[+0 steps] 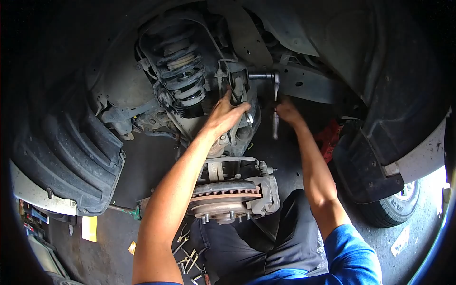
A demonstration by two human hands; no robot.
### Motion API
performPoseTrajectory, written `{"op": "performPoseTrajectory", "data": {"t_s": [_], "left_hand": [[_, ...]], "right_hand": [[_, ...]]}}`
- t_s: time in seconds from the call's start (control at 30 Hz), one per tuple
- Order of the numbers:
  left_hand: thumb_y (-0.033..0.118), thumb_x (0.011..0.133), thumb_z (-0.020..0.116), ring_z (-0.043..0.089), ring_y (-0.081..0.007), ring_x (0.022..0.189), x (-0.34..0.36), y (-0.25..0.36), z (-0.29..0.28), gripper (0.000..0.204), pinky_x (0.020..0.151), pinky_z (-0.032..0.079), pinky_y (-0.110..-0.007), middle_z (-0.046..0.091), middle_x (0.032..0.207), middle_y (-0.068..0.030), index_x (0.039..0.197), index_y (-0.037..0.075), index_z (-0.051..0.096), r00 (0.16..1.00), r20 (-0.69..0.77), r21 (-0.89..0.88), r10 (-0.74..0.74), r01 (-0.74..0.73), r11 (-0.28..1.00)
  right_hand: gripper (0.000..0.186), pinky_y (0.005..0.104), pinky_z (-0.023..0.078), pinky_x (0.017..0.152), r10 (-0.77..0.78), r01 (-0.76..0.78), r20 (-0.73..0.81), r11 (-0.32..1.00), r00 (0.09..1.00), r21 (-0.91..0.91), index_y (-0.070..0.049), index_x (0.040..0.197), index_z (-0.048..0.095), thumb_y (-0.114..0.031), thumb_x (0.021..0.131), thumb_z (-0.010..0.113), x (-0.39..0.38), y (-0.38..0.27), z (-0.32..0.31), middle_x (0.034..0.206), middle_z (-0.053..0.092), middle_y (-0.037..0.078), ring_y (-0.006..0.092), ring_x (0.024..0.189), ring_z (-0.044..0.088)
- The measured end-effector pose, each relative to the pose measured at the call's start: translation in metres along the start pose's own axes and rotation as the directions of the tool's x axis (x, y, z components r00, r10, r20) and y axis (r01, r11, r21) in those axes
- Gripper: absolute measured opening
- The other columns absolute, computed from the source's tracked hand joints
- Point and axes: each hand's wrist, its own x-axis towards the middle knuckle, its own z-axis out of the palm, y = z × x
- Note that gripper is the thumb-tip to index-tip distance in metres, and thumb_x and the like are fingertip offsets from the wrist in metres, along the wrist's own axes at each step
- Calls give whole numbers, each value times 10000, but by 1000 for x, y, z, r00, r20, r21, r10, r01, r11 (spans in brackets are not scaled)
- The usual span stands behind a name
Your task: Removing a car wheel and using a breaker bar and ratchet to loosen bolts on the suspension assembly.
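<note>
My left hand (pixel 227 115) is closed on a wrench, reaching in beside the suspension arm. The wrench's shiny end (pixel 249 118) sticks out below my thumb; the rest is mostly hidden by my hand. Over to the right, my right hand (pixel 288 112) grips the handle of a ratchet (pixel 276 90). From the ratchet's head a long dark socket or extension (pixel 260 76) runs left to the suspension arm mount. What it sits on is hard to make out. The coil spring (pixel 183 71) stands left of my left hand.
The brake disc (pixel 225 202) and caliper (pixel 268 194) hang between my forearms. Fender liners curve in at the left (pixel 71 156) and right. A red jack stand (pixel 329 140) stands behind my right forearm. Loose hand tools (pixel 190 259) lie on the floor; a tyre (pixel 396 206) lies at right.
</note>
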Motion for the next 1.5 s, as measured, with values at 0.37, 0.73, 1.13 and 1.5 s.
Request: {"op": "performPoseTrajectory", "data": {"t_s": [0.37, 0.73, 1.13, 1.5], "left_hand": [[333, 773, 635, 415, -338, 1305, 8, 21, 15, 912, 1097, 307, -342, 353, 1409, -332, 1411, -152, 198, 997, 56, -36, 55, -53, 998], [325, 774, 625, 421, -309, 1295, 7, 0, 6, 820, 1076, 301, -315, 426, 1391, -269, 1403, -98, 312, 996, -2, -10, 92, -92, 996], [322, 781, 629, 434, -304, 1292, 1, 4, 5, 846, 1069, 311, -311, 447, 1379, -263, 1427, -84, 264, 996, -46, 84, 80, -76, 994], [305, 761, 637, 317, -337, 1372, -13, -18, -29, 900, 1119, 245, -327, 321, 1440, -317, 1428, -118, 206, 997, -78, 124, -12, 22, 992]], "right_hand": [[229, 328, 476, 543, 440, -468, 167, 859, 882, 206, -40, 1060, 596, -159, 864, 591, -2, 41, -29, 784, 596, 52, 161, 592, 555], [257, 337, 488, 580, 639, -844, 562, 303, 525, 443, -19, 1049, 629, -188, 860, 588, -9, 33, -54, 781, 616, 72, 178, 611, 568], [262, 383, 494, 685, 476, -804, 654, 433, 588, 408, -8, 982, 643, -201, 854, 520, 27, -17, -28, 818, 646, 118, 236, 700, 624], [279, 343, 497, 654, 462, -847, 713, 353, 528, 399, -3, 1033, 631, -201, 869, 521, 53, -66, -25, 773, 635, 92, 182, 663, 619]]}}
